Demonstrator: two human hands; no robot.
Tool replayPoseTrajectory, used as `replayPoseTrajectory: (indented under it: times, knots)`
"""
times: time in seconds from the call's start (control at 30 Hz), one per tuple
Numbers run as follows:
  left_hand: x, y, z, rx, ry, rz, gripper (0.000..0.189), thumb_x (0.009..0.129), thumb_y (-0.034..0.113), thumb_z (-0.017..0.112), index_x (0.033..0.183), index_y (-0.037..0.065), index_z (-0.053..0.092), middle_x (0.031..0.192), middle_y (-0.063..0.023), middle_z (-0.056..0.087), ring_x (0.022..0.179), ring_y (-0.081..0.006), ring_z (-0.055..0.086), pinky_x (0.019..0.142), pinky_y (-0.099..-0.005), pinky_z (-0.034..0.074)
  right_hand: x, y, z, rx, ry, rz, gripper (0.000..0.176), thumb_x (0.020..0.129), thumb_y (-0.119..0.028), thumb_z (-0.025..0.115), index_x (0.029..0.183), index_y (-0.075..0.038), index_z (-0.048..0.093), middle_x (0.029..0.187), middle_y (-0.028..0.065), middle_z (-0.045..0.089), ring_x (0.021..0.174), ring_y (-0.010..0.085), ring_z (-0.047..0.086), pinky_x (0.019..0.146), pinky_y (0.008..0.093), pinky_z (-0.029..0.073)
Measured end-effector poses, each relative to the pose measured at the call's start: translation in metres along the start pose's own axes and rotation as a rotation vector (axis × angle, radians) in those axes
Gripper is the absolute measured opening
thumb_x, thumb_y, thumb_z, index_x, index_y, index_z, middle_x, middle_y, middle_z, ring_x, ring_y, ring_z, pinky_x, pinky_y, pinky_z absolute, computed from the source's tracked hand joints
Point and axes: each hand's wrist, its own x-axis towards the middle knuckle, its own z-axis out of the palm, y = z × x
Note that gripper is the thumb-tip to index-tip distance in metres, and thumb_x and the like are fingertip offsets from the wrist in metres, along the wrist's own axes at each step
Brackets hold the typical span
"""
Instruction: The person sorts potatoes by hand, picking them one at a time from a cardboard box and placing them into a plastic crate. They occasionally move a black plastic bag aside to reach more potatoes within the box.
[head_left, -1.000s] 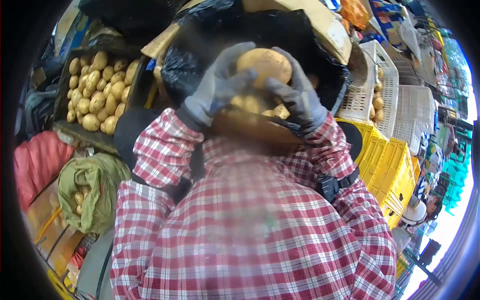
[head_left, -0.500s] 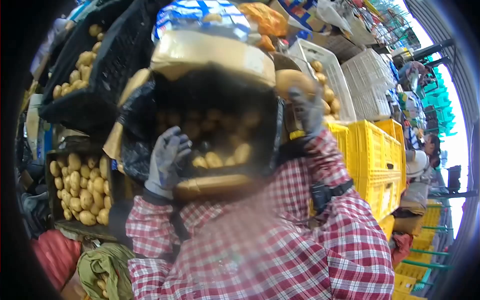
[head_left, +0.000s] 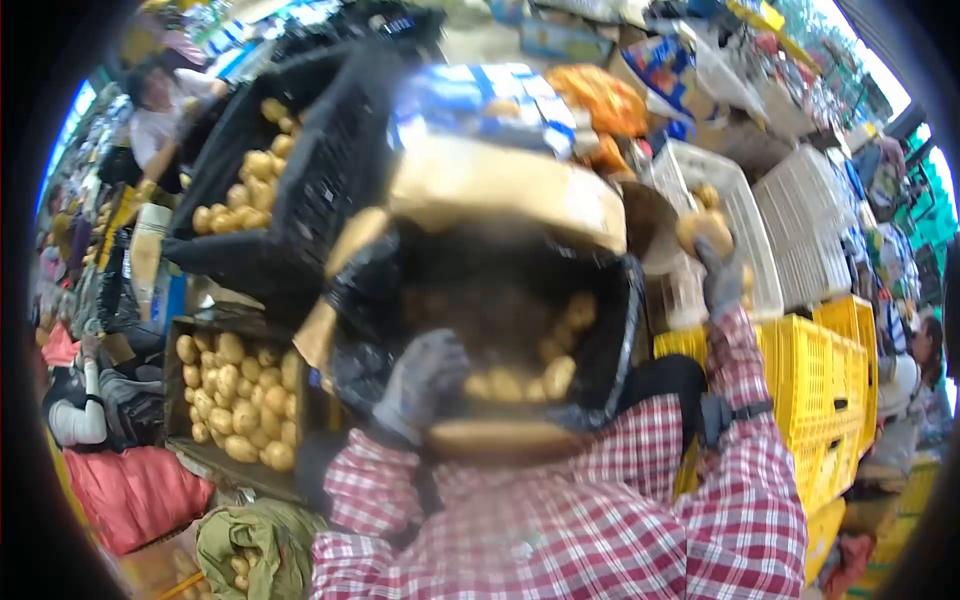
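Note:
My right hand point(head_left: 722, 280), in a grey glove, holds a large potato point(head_left: 706, 235) over the white crate point(head_left: 745, 200) at the right, which has potatoes in it. At the left front edge of a cardboard box point(head_left: 505, 195) lined with black plastic is my gloved left hand point(head_left: 425, 385); its fingers are blurred and bent toward the inside. Potatoes point(head_left: 515, 385) lie along the near side and right side within the box.
Potatoes fill a dark crate point(head_left: 245, 400) at the left, and more lie in a black-lined crate point(head_left: 340, 130) behind it. Yellow crates point(head_left: 815, 380) are stacked at the right. A person point(head_left: 165, 115) is at the upper left. Red cloth point(head_left: 135, 495) lies lower left.
The view has shifted, so the box and crates appear further right and lower. My right hand has moved out from the box's edge over the white crate with the potato. My left hand's fingers have bent.

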Motion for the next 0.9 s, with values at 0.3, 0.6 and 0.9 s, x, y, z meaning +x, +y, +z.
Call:
replayPoseTrajectory:
  times: [0.3,0.6,0.9]
  knots:
    - [0.001,0.016,-0.01,-0.049,0.296,0.404,0.043,0.097,0.031,0.058,0.129,0.003,0.053,0.12,-0.0128,0.061,0.107,-0.0246,0.062,0.092,-0.036,0.051,0.031,-0.045,0.114,-0.226,-0.471,-0.145,0.039,0.092,-0.019,0.066,0.125,0.001,0.058,0.114,0.015,0.065,0.102,0.0224,0.063,0.091,0.0329,0.05]
    - [-0.011,0.044,-0.014,-0.153,0.376,0.633,0.037,0.098,0.025,0.057,0.121,-0.004,0.056,0.122,-0.0184,0.06,0.11,-0.031,0.062,0.096,-0.0419,0.052,-0.124,-0.004,0.353,-0.639,-1.572,-0.036,0.057,0.083,-0.018,0.072,0.134,-0.005,0.05,0.11,0.0192,0.066,0.1,0.0309,0.066,0.082,0.0375,0.054]
    - [-0.01,0.037,-0.018,-0.136,0.512,0.451,0.045,0.098,0.035,0.055,0.12,-0.004,0.055,0.12,-0.0182,0.059,0.105,-0.0287,0.063,0.092,-0.0391,0.052,-0.208,0.095,0.42,-1.024,-1.613,-0.112,0.069,0.077,-0.027,0.078,0.135,-0.003,0.048,0.118,0.0189,0.063,0.104,0.0313,0.064,0.088,0.0387,0.053]
